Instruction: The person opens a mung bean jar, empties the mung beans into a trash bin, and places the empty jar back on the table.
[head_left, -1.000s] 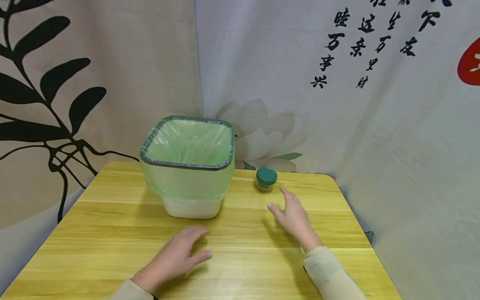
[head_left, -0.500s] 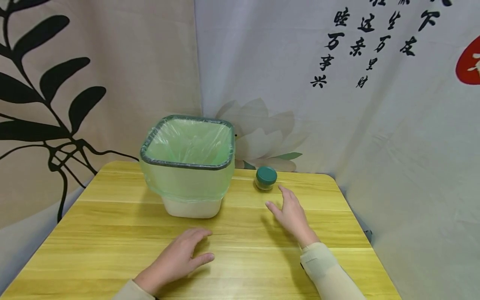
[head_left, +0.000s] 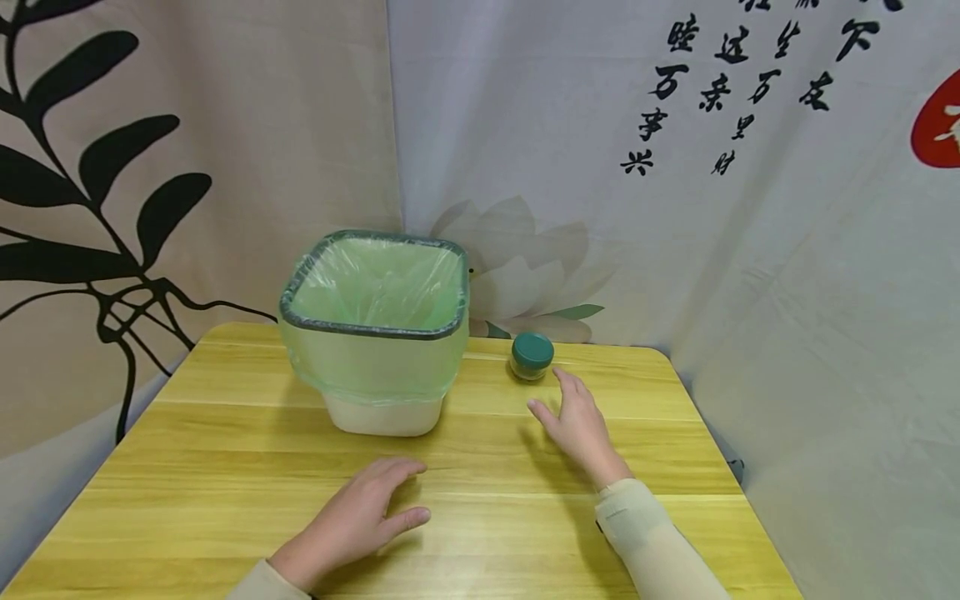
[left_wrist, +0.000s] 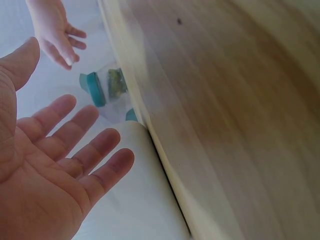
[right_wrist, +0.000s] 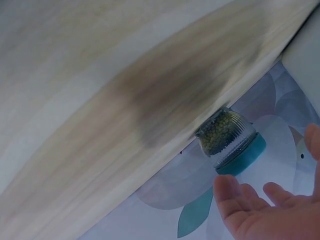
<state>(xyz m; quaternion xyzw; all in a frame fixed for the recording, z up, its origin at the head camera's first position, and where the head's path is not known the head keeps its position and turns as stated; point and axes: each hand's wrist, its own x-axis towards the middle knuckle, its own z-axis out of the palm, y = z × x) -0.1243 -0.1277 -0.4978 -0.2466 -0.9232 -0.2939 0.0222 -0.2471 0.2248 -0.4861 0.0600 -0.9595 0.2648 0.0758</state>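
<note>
A small clear jar (head_left: 532, 357) with a teal lid stands upright near the table's back edge. In the right wrist view the jar (right_wrist: 226, 136) is partly filled with small greenish grains. My right hand (head_left: 579, 427) hovers just in front of the jar and to its right, fingers extended and thumb apart, holding nothing. My left hand (head_left: 360, 514) is over the front of the table, with fingers spread and an empty palm, as the left wrist view of that hand (left_wrist: 55, 165) shows. Nearest to it is a bin (head_left: 386, 417) lined with a green plastic bag.
The light wooden table (head_left: 247, 500) carries the bin at its back left, left of the jar. Behind it hangs a pale cloth (head_left: 525, 108) with printed leaves, a flower and dark characters. Another stretch of cloth borders the right side.
My right hand has shifted slightly forward and left, closer to the jar. My left hand has edged a little to the right. Jar and bin stay where they were.
</note>
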